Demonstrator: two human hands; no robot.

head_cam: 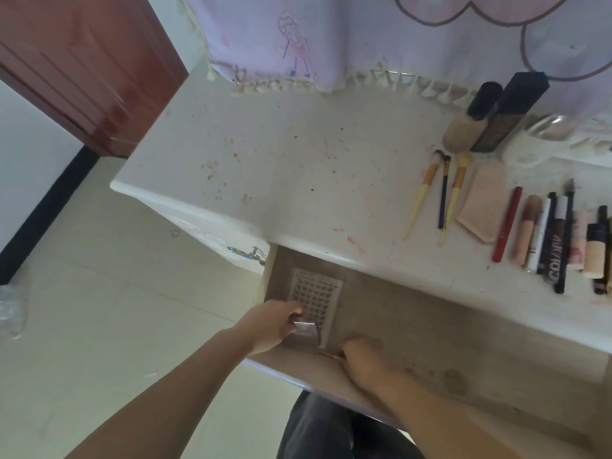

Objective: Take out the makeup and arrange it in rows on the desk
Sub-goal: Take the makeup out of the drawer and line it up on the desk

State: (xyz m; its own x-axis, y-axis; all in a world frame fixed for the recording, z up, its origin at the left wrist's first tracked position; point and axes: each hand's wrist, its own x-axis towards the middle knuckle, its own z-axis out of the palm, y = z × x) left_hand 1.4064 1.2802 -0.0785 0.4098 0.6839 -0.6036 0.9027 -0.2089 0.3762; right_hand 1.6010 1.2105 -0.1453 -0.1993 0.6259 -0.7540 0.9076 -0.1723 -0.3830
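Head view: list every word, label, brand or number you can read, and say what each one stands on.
"COLOUR", or close to it, in white capitals along the dark tube in the row on the desk; the last letters are unclear.
Print at the top of the gridded card in the open drawer: too blurred to read.
Small marks on the white tube: too small to read.

A matt, speckled and stained off-white counter point(298, 154) is seen, its rounded front edge smooth. The open drawer's grey-brown wooden floor point(430, 326) is shown dull and dusty. A small silvery, glossy case point(306, 327) is held in the left hand point(268, 326). A clear plastic tray of dark lashes point(314, 293) is caught shining faintly. Lilac cloth with a tasselled fringe point(331, 44) is draped softly behind. A reddish-brown wooden door point(82, 67) is seen polished, and pale floor tiles point(99, 309) are glazed smooth.
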